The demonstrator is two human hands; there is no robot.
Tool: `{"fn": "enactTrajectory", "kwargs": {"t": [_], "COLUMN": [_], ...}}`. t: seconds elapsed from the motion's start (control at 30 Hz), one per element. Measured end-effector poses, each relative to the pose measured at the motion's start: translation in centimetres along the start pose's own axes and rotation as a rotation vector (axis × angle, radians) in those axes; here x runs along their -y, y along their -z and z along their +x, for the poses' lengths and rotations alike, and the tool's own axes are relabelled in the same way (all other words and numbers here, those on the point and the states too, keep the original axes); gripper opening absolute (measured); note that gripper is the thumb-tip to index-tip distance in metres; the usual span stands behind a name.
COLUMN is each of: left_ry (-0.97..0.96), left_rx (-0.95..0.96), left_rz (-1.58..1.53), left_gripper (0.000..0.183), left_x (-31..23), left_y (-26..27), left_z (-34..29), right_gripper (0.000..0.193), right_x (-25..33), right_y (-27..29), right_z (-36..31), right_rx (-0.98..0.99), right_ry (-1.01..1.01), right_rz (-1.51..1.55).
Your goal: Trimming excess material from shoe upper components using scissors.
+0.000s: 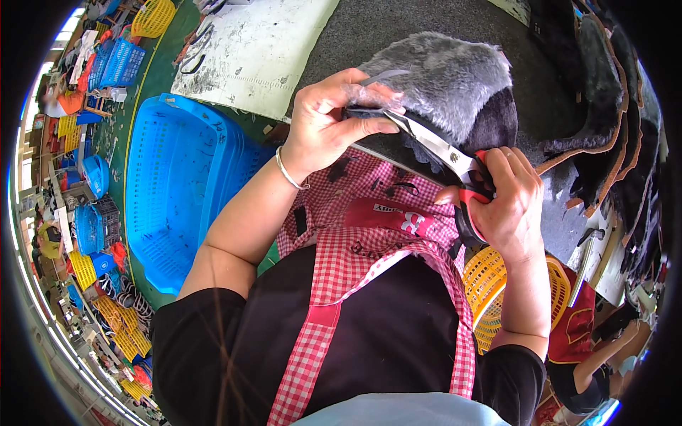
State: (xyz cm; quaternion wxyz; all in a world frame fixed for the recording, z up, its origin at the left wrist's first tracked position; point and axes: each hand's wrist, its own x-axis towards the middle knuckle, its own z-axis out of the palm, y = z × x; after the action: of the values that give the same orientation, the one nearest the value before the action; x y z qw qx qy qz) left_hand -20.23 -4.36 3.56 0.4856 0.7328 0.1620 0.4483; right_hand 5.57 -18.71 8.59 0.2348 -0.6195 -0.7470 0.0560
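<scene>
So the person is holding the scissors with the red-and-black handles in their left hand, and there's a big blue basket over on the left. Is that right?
Not quite: the head view shows the scissors in the right hand. The big blue basket is indeed on the left.

A: How many hands do you count?
B: Two: one left hand (pixel 323 124) and one right hand (pixel 511 195).
A: And the scissors (pixel 444 150)?
B: Only one pair. Also one light grey fur piece (pixel 440 78).
A: Please count bracelet (pixel 285 172) and checked apron (pixel 330 273).
B: One of each.
A: The large blue baskets (pixel 170 177)?
B: At least two, nested. The distant baskets (pixel 122 64) are many; their exact number I cannot tell.
</scene>
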Motion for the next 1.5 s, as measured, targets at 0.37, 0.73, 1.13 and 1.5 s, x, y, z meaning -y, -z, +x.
{"fn": "enactTrajectory", "kwargs": {"t": [0.37,0.73,1.13,1.5], "left_ry": [0.118,-0.017,-0.178,-0.050], "left_rx": [0.067,0.240,0.121,-0.079], "left_rz": [-0.059,0.068,0.327,0.715], "left_gripper": [0.031,0.032,0.023,0.030], "left_x": [-0.9,-0.8,-0.8,3.0], "left_y": [-0.3,0.3,1.1,-1.9], "left_z": [0.3,1.3,2.6,0.0], "right_gripper": [0.061,0.059,0.057,0.068], "right_x": [0.4,0.0,-0.5,-2.2], "right_y": [1.6,1.3,1.2,1.5], "right_z": [0.9,1.0,2.5,0.3], "right_rx": [0.039,0.038,-0.085,-0.210], "right_ry": [0.027,0.095,0.216,-0.185], "right_rz": [-0.083,-0.135,-0.182,0.042]}}
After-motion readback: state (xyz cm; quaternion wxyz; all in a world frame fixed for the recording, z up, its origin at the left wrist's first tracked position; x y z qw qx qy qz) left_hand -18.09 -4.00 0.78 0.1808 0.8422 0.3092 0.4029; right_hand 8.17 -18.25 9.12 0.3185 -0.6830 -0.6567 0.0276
